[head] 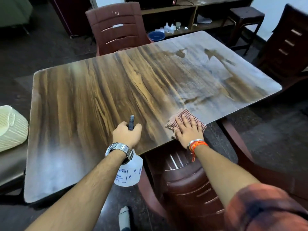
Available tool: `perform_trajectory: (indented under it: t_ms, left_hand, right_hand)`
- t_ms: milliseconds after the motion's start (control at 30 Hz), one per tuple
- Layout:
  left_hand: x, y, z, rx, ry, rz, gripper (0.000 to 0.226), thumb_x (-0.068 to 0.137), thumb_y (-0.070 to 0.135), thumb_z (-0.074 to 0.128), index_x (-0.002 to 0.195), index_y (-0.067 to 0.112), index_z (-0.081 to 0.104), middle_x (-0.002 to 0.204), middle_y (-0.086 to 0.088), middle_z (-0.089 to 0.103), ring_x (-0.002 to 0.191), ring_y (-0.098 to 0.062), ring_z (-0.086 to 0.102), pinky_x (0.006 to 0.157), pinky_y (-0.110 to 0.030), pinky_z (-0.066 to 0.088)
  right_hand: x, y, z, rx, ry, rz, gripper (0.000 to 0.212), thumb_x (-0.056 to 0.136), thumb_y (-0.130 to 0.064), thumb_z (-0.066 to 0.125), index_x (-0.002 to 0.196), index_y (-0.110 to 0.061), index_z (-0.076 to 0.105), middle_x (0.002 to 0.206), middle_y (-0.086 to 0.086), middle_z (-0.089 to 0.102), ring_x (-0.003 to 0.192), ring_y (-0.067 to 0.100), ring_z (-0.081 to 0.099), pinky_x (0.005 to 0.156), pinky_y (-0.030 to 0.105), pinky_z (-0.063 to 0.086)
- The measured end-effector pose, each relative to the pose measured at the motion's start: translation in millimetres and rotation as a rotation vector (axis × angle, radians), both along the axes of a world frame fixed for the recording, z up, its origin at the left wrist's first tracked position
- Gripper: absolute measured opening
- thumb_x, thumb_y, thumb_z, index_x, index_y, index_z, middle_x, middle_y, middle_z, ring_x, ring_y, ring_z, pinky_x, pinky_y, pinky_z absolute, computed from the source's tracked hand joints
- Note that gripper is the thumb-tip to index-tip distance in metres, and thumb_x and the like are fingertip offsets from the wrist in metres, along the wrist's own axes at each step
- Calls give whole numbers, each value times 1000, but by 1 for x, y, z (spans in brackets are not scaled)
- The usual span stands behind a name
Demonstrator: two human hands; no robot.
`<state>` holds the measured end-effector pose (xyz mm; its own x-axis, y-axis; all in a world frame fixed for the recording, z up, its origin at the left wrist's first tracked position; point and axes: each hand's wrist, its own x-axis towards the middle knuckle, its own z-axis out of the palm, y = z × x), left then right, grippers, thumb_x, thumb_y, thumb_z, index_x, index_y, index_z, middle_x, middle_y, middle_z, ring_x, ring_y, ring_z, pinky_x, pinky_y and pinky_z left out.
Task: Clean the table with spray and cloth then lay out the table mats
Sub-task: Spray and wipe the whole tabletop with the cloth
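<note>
Both hands sit at the table [100, 90] near edge: left hand [126, 134] grips the spray [131, 174] at 6 o'clock; right hand [188, 130] presses flat on the cloth [184, 115] at 5 o'clock. Bare wood extends toward 11 o'clock.

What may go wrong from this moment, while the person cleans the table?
1. The cloth under the flat right hand lies at the near edge of the table. A wipe toward the person may drag it off onto the chair below.
2. The spray bottle in the left hand hangs just off that edge and might knock against it.
3. Wet streaks cover the far right part. If they are left unwiped, anything laid there may trap moisture.
</note>
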<state>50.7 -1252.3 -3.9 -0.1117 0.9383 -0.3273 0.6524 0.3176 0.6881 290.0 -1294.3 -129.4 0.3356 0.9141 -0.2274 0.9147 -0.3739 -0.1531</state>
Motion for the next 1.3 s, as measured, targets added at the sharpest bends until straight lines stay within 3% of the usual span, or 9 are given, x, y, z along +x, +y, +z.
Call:
perform_trajectory:
  t_ms: [333, 533, 733, 1100, 1300]
  left_hand:
    - [109, -49, 2, -7, -45, 10, 26, 82, 35, 57, 79, 9, 59, 75, -3, 62, 63, -19, 53, 53, -28, 35]
    - [147, -56, -6, -16, -100, 7, 26, 81, 37, 59, 71, 13, 54, 72, -2, 61, 67, -25, 56, 57, -30, 37]
    - [180, -54, -10, -45, -94, 7, 25, 81, 35, 59, 74, 11, 55, 72, -4, 61, 61, -22, 54, 51, -28, 36]
    - [332, -42, -15, -41, -74, 3, 25, 80, 36, 61, 67, 16, 53, 69, -1, 60, 60, -18, 53, 51, -26, 35]
    - [429, -33, -8, -61, -22, 191, 33, 80, 39, 57, 62, 11, 57, 69, -5, 63, 56, -19, 55, 49, -24, 37]
  right_hand:
    - [43, 1, 11, -43, 140, 63, 54, 98, -54, 20, 149, -45, 5, 160, -11, -8, 146, 25, -13, 115, 52, -9]
    - [66, -2, 8, -47, 101, 110, 54, 97, -56, 20, 149, -46, 7, 160, -12, -6, 146, 22, -11, 116, 50, -9]
    - [112, 2, 9, -50, 107, 118, 54, 97, -57, 19, 148, -47, 5, 160, -12, -7, 147, 23, -10, 116, 50, -8]
    - [262, 16, 4, -6, 117, 165, 54, 97, -56, 21, 148, -46, 9, 160, -12, -4, 147, 22, -9, 116, 48, -9]
    - [385, 20, 0, 26, 85, 205, 54, 97, -57, 20, 148, -47, 8, 160, -12, -3, 147, 23, -8, 116, 49, -8]
